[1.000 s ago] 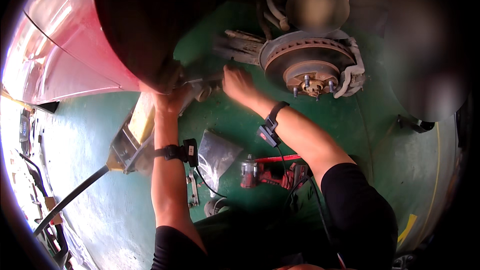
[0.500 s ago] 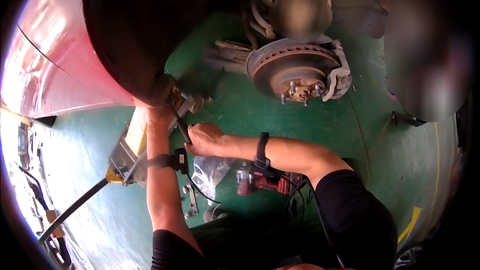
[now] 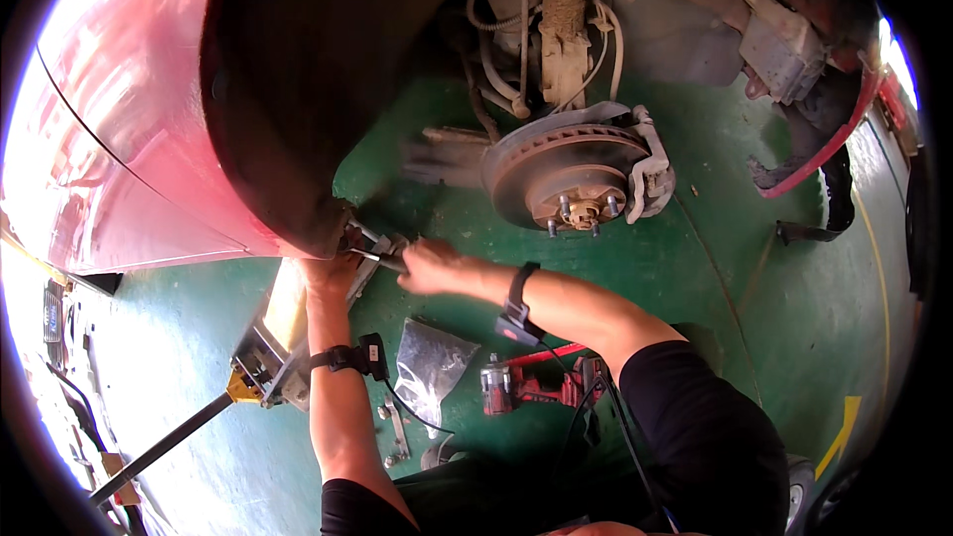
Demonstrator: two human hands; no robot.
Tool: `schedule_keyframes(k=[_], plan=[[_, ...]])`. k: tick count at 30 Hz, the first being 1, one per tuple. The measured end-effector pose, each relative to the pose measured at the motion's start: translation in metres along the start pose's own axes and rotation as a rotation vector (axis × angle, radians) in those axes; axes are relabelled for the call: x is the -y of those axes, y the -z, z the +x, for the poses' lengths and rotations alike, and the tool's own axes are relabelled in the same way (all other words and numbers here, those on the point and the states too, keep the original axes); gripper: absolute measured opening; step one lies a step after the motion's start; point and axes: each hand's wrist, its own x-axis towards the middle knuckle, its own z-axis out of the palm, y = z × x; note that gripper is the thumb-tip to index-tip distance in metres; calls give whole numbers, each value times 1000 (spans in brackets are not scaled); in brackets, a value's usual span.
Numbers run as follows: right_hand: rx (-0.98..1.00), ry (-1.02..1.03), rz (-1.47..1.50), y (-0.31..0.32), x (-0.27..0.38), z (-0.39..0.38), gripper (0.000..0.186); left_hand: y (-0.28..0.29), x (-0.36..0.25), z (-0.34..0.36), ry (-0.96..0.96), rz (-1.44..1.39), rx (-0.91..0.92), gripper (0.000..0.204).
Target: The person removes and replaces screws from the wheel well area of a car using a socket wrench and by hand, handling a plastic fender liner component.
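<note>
My left hand point(image 3: 333, 266) reaches up at the lower edge of the red fender point(image 3: 149, 189), beside the dark wheel-arch liner point(image 3: 268, 89), its fingers closed around something partly hidden there. Beside it, my right hand point(image 3: 422, 263) grips the dark handle of a hand tool point(image 3: 377, 258), whose shiny shaft runs toward my left hand. Below my hands a floor jack point(image 3: 273, 357) with a long handle stands on the green floor point(image 3: 715, 357). To the right hangs the exposed brake disc point(image 3: 536, 179) with its caliper point(image 3: 650, 169) and wheel studs.
A clear plastic bag point(image 3: 432, 367), a red cordless impact tool point(image 3: 526, 387) and a small metal link point(image 3: 392, 432) lie below. A suspension strut point(image 3: 564, 30) rises behind the disc. At the right hang red bodywork and black trim point(image 3: 824, 218). Parts stand along the left edge.
My right hand first came down with the tool, then moved slightly up and right, turning it flatter. My left hand stayed at the fender edge. The view shifted, bringing more wheel-well into sight.
</note>
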Motion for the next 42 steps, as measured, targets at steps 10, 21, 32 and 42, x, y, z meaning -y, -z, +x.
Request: schedule_keyframes(k=[10,21,32,42], plan=[[-37,158,244,-47,58,-34,41,16,4,14,93,110,14,40],[-399,-103,-21,13,-52,60,35,26,22,11,23,-190,4,45],[-229,-200,1660,-19,-25,116,34,11,31,0,-13,-274,-67,44],[-220,-174,1203,-13,-71,74,26,38,28,18,23,-265,-80,45]])
